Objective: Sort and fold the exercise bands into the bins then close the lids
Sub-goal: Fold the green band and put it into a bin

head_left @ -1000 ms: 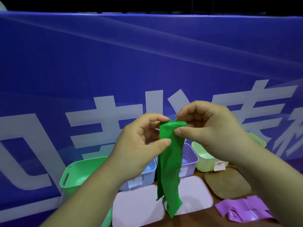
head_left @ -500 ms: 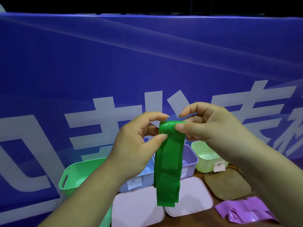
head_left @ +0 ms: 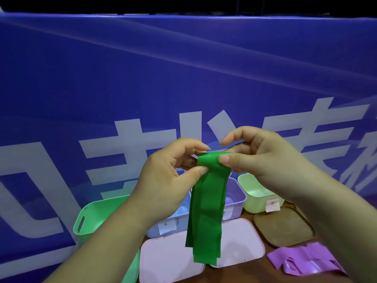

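Two hands meet at chest height over the table. The left hand [head_left: 169, 180] pinches the upper left edge of the green band [head_left: 208, 209] between thumb and forefinger, and the right hand [head_left: 263, 160] clamps the top right corner under its thumb, its other fingers curled loosely above. Folded over at the top, the band hangs down in several layers whose lower ends sit uneven.

Below the band, two pink lids [head_left: 171, 260] lie flat side by side on the wooden table [head_left: 255, 272], with a brown lid [head_left: 283, 227] to their right and a crumpled purple band [head_left: 306, 260] nearest the right forearm. Behind the lids stands a row of open bins: a green bin [head_left: 95, 217] on the left, a blue bin [head_left: 175, 219] and a lilac bin [head_left: 236, 199] partly hidden by the band, and a pale yellow-green bin [head_left: 257, 197] on the right. A blue banner [head_left: 183, 78] with white characters fills the background.

Judging by this, the fold of the green band is in hand, mid-way. The next move likely calls for squaring the hanging layers, doubling them once more, then lowering the bundle into the green bin. The purple band and every lid remain to be dealt with.
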